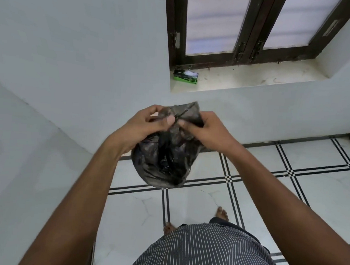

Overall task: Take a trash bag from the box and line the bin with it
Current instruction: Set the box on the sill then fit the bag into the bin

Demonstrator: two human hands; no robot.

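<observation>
The trash bag (pixel 164 152) hung in front of me at about chest height, a crumpled bundle of thin dark plastic, held up in the air between my two hands and well clear of the floor. Its top edge was bunched up above my fingers, and the rest sagged down in a rounded lump below them. My left hand (pixel 143 126) pinched the upper part of the bag, thumb pressed against the plastic with the fingers curled behind it. My right hand (pixel 207 130) pinched the same edge just beside it, so my two thumbs nearly met at the middle. It looked as though I was working the layers apart, though the plastic was too wrinkled to tell whether the mouth was open.

The box (pixel 185 76), green and black, lay on the windowsill (pixel 245 79) at its left end, well apart from the bag. Behind it stood the dark wooden window frame (pixel 244 52) with frosted panes. Below me were my striped shirt (pixel 207 255), my bare feet, and the white tiled floor (pixel 268 199) crossed by black lines. The walls around were plain white.
</observation>
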